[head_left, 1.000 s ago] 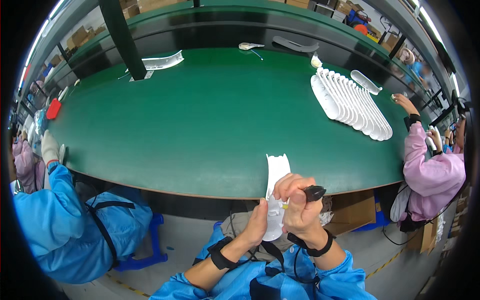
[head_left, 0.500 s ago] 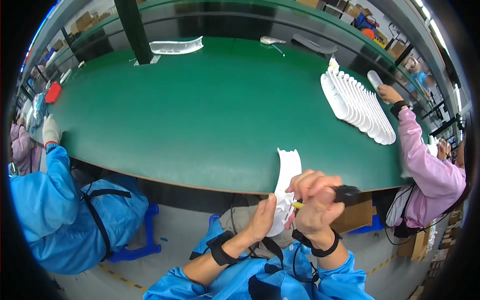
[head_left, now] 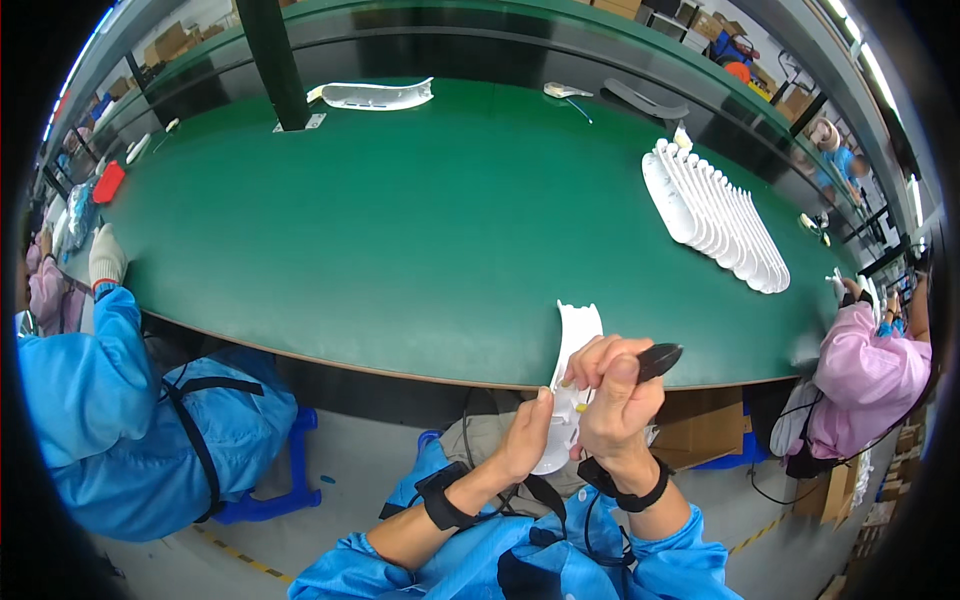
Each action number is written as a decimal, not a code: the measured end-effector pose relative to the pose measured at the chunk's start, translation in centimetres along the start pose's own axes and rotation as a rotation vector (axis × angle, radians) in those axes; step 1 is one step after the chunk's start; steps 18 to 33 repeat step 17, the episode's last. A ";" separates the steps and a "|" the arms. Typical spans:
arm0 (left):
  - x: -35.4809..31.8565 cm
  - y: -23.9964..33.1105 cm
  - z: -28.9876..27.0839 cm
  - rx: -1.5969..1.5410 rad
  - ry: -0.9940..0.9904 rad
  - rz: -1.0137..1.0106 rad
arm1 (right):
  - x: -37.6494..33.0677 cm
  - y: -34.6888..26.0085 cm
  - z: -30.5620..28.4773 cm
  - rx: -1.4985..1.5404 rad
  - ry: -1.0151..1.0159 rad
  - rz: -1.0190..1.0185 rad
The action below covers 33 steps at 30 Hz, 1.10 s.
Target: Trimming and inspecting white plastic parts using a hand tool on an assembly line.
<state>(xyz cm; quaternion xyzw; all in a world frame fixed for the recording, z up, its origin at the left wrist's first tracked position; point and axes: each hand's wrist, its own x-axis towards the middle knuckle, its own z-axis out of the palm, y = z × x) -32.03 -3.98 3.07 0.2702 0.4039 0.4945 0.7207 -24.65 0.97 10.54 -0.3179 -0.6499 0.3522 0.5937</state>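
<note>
A long, curved white plastic part (head_left: pixel 580 322) points away from me, its far end over the table edge and its near end above my lap. My left hand (head_left: pixel 524 438) grips its left side, the thumb lying along the edge. Over the part's right side, my right hand (head_left: pixel 616 402) is closed round a hand tool with a black handle (head_left: pixel 659 360) that sticks out to the upper right. A small yellow bit (head_left: pixel 581 407) shows just below my right fingers, against the part. The tool's working end is mostly hidden, so its kind is unclear.
Nested white curved parts (head_left: pixel 715 218) stand in a row on the green table (head_left: pixel 400 230). Another white part (head_left: pixel 378 96) lies beside a dark green post (head_left: pixel 274 65). Co-workers sit on both sides; a gloved hand (head_left: pixel 107 257) rests at the left edge. A cardboard box (head_left: pixel 700 425) stands below.
My right hand has shifted slightly left with the tool, whose handle now tilts higher. My left hand keeps its hold. The right co-worker's arm has drawn back from the table with a light-coloured part.
</note>
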 end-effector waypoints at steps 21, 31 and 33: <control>-0.3 -0.1 -0.5 0.083 0.043 0.092 | -0.4 -0.1 -0.1 0.021 -0.030 0.056; -0.3 -0.1 -0.5 0.083 0.043 0.092 | -0.4 -0.1 -0.1 0.021 -0.030 0.056; -0.3 -0.1 -0.5 0.083 0.043 0.092 | -0.4 -0.1 -0.1 0.021 -0.030 0.056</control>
